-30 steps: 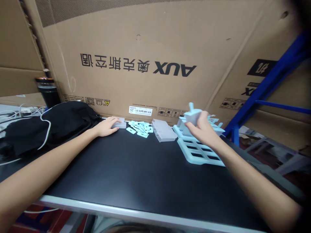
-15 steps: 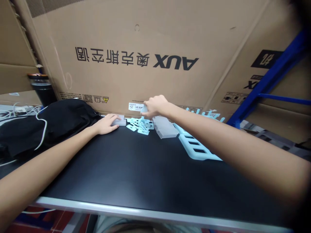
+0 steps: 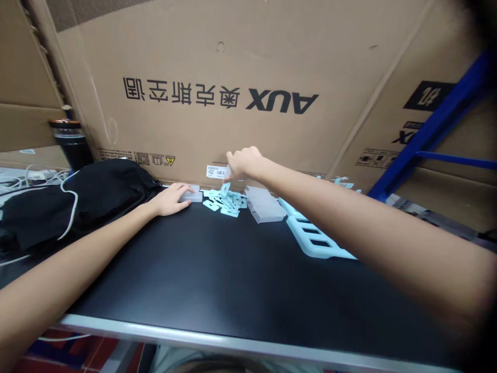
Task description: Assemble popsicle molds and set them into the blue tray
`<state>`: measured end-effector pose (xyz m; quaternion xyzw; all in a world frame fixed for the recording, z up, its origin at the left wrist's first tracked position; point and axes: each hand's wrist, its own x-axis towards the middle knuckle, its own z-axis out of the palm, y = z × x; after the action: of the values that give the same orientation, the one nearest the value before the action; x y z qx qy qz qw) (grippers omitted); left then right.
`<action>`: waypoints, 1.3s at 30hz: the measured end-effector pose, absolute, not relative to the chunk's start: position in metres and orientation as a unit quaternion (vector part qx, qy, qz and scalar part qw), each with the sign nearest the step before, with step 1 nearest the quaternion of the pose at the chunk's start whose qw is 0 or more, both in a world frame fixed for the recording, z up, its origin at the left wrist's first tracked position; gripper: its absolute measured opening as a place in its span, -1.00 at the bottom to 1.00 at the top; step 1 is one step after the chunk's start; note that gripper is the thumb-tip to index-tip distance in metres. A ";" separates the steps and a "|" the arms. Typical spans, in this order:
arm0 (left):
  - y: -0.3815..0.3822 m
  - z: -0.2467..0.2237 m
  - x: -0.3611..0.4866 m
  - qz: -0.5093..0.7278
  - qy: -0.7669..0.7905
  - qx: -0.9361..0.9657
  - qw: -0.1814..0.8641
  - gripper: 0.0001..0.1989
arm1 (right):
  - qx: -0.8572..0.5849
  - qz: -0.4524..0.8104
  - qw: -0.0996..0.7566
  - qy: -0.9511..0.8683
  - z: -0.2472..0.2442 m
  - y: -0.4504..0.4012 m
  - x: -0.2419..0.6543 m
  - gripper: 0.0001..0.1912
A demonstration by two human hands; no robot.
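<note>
My left hand [image 3: 173, 199] rests on the black tabletop, its thumb and fingers around the near end of a translucent plastic case [image 3: 194, 194]. Beside that case lies a loose pile of light blue plastic tags [image 3: 230, 211] with slots in them. My right hand [image 3: 245, 162] is above the back of the pile, fingers closed in a pinch. A pale piece shows between those fingers, and one light blue tag [image 3: 225, 189] stands upright just under the fingertips. Right of the pile sits a second translucent case [image 3: 266, 206], its side facing me.
A light blue slotted plastic rack [image 3: 316, 241] lies to the right, partly behind my right forearm. A black cloth bag [image 3: 81, 194] with a white cable and a dark tumbler [image 3: 73, 142] stand left. A large cardboard box [image 3: 186, 129] walls off the back; a blue metal post [image 3: 430, 124] rises right.
My right hand has shifted slightly left, and a light blue tag now shows upright below its fingertips. The left hand stays on the case.
</note>
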<state>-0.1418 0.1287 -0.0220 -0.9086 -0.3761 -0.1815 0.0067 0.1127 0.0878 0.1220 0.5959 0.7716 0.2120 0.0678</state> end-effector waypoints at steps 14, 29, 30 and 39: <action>0.131 -0.024 -0.142 -0.189 -0.375 -0.907 -0.008 -0.52 | 0.528 0.104 0.120 0.834 0.057 0.109 0.081 -0.35; 0.149 -0.027 -0.153 -0.421 -0.457 -0.761 -0.186 -0.65 | 0.392 0.201 0.089 0.893 0.037 0.046 0.046 -0.35; 0.151 -0.028 -0.153 -0.421 -0.465 -0.758 -0.176 -0.66 | 0.376 0.215 0.067 0.899 0.034 0.044 0.043 -0.37; 0.146 -0.028 -0.147 -0.331 -0.475 -0.807 -0.119 -0.66 | 0.267 0.309 0.005 0.913 0.024 0.037 0.068 -0.74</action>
<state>-0.1468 0.1456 -0.0279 -0.8067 -0.4751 -0.3307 -0.1188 0.0679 0.0373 0.0241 0.2665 0.9131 0.3085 0.0050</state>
